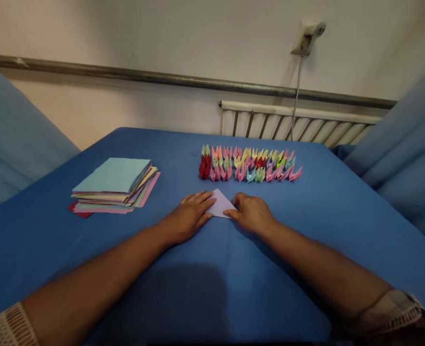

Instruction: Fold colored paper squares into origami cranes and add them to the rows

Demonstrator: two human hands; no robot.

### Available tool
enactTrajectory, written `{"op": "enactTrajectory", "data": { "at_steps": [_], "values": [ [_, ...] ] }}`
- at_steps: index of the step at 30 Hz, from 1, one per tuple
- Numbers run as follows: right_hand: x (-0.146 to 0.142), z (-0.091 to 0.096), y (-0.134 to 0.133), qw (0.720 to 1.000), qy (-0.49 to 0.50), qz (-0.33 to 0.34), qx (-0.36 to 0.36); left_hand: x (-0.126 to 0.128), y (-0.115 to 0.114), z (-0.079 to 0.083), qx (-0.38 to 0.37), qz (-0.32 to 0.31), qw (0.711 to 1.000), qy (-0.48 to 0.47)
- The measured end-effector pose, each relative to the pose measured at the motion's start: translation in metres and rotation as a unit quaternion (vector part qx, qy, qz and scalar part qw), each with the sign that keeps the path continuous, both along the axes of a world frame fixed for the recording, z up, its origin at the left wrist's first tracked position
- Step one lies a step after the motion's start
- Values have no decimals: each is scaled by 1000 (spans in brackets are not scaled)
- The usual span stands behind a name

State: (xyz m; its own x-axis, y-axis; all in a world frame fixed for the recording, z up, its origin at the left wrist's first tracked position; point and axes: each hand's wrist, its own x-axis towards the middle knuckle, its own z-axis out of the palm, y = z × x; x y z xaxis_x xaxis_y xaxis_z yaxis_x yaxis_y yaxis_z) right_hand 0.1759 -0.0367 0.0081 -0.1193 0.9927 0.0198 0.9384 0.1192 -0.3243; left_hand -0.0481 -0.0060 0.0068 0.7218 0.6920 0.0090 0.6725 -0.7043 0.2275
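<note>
A lilac sheet of origami paper (221,203), folded into a triangle, lies flat on the blue-covered table in front of me. My left hand (190,215) rests on its left side, fingers stretched out and pressing the paper down. At the right corner, my right hand (252,211) has its thumb on top of the paper and its fingers curled, gripping the edge. Its fingertips are partly hidden. Just beyond the paper stand rows of small folded paper cranes (248,166) in red, pink, yellow, green and blue.
To the left sits a stack of coloured paper squares (113,175), light blue on top. Blue cloth (183,293) covers the table. Behind it are a metal wall rail (162,78), a radiator (270,115) and a socket (303,39) with a hanging cord. Blue curtains (410,139) flank both sides.
</note>
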Motion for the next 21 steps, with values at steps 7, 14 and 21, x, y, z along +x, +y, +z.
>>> {"op": "enactTrajectory", "data": {
  "at_steps": [7, 14, 21],
  "values": [
    [1, -15, 7, 979, 201, 28, -17, -7, 14, 3, -51, 102, 984, -140],
    [8, -25, 24, 840, 528, 85, -97, -5, 11, 29, -270, 170, 910, -263],
    [5, -19, 15, 829, 536, 112, -111, 1, -2, 27, -273, 136, 921, -244]
  ]
}}
